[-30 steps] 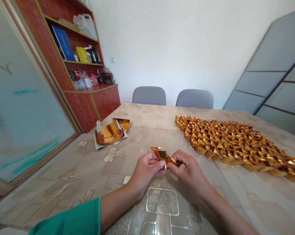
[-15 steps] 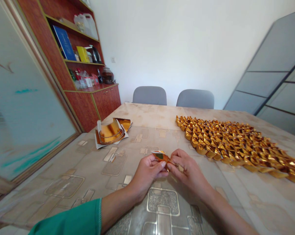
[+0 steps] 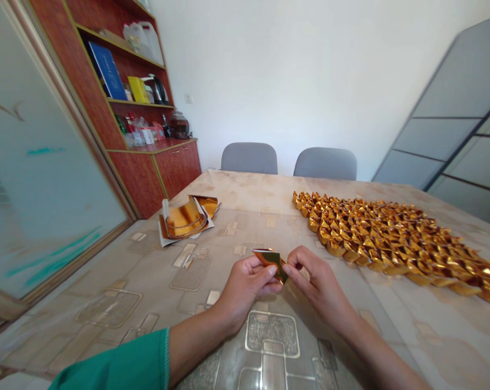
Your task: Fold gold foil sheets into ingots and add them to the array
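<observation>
Gold foil [image 3: 274, 259], now more compact

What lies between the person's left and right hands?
In the head view, a folded gold foil piece is there: the left hand grips it and the right hand pinches its edge.

Pinching folded gold foil piece [image 3: 278, 261] in left hand [image 3: 247, 284], over patterned table [image 3: 236, 187]; at its right end, gripping it with thumb and bent index finger of right hand [image 3: 317, 279]. Green sleeve [image 3: 123, 357] at lower left. Ahead left: loose stack of curved foil sheets [image 3: 185, 219], gold and white. Ahead right: packed rows of folded gold pieces [image 3: 383, 233]. Beyond far edge: 2 grey chairs [image 3: 248, 158]. Far left: red-brown shelf unit [image 3: 135, 176], frosted glass panel [image 3: 53, 184].
</observation>
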The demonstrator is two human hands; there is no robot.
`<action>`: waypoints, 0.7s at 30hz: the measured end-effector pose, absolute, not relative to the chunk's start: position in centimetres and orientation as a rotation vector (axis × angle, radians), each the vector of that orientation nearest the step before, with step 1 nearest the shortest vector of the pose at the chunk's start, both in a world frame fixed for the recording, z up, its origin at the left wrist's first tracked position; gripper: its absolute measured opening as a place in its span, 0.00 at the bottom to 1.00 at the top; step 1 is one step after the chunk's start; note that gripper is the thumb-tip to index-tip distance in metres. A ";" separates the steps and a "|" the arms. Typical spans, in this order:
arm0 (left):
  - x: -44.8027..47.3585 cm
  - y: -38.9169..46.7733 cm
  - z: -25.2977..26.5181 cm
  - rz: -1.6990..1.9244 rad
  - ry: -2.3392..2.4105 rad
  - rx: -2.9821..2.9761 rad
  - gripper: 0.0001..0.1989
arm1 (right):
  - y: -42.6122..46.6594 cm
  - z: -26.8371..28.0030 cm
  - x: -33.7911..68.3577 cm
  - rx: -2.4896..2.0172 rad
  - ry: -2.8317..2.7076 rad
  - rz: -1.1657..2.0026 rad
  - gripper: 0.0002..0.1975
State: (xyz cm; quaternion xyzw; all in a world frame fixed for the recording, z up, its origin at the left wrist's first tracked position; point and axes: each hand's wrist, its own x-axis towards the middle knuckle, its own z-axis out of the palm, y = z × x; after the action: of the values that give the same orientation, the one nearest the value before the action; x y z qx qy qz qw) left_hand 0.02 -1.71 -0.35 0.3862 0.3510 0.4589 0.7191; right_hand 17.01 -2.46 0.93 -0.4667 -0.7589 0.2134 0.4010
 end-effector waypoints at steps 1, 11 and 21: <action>0.0 -1.7 -0.4 1.009 0.776 0.850 0.17 | -2.4 0.9 17.0 -1.167 -1.930 0.545 0.11; 0.0 -1.6 -0.3 1.024 0.774 0.743 0.17 | -2.6 0.9 16.7 -1.095 -1.885 0.677 0.11; -0.3 -1.4 -0.4 1.078 0.636 0.645 0.13 | -1.9 -1.2 16.8 -1.130 -1.584 0.959 0.10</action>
State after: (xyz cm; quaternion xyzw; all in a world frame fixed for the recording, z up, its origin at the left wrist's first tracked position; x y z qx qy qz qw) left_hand -0.26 -1.43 -0.37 0.2964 0.2924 0.4954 0.7624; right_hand 16.83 -1.87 -1.16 -0.4605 -0.6455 0.3910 0.4672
